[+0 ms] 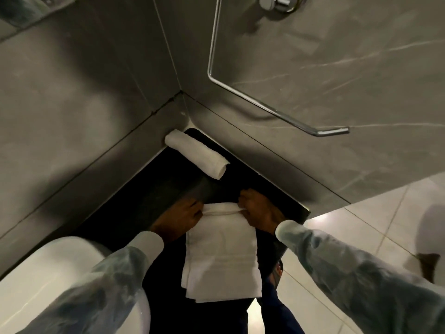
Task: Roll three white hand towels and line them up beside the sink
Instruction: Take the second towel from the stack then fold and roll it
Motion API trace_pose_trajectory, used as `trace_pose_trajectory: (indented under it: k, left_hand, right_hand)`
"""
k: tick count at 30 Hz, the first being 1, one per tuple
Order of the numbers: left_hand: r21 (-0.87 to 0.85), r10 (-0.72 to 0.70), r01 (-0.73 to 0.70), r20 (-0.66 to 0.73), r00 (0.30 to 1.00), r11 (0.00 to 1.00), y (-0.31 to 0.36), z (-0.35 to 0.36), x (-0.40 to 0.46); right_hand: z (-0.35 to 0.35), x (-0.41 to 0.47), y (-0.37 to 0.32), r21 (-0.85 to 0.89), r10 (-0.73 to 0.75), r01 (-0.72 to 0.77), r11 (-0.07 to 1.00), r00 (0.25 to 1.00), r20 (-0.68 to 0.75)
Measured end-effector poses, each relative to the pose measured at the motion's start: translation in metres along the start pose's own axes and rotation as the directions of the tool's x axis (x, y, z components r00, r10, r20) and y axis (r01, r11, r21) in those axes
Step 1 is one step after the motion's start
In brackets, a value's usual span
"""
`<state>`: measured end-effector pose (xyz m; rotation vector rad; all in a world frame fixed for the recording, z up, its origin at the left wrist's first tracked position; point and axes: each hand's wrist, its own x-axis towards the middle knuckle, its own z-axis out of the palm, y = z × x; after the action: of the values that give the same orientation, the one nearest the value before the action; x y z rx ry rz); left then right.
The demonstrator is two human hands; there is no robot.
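Note:
One rolled white hand towel [197,155] lies on the dark counter [134,203] in the far corner against the grey wall. A second white towel [221,251], folded into a long strip, lies flat on the counter and hangs over its near edge. Its far end is curled into a small roll. My left hand [179,219] grips the left side of that curled end and my right hand [258,208] grips the right side. Both arms wear pale sleeves. No third towel is visible.
A white sink basin [55,273] sits at the lower left beside the counter. A chrome towel bar [252,97] sticks out from the grey marble wall above right. Pale floor tiles [373,213] show to the right, below the counter edge.

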<state>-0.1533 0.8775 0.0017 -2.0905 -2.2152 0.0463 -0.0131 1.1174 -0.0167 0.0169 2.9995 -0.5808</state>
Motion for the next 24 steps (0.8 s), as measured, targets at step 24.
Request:
trace_pose_trajectory:
  k: [24]
  left_hand:
    - [-0.192, -0.261, 0.300, 0.205, 0.943, 0.934, 0.021, -0.007, -0.002]
  right_hand:
    - [-0.023, 0.016, -0.009, 0.222, 0.260, -0.317, 0.922, 0.932, 0.251]
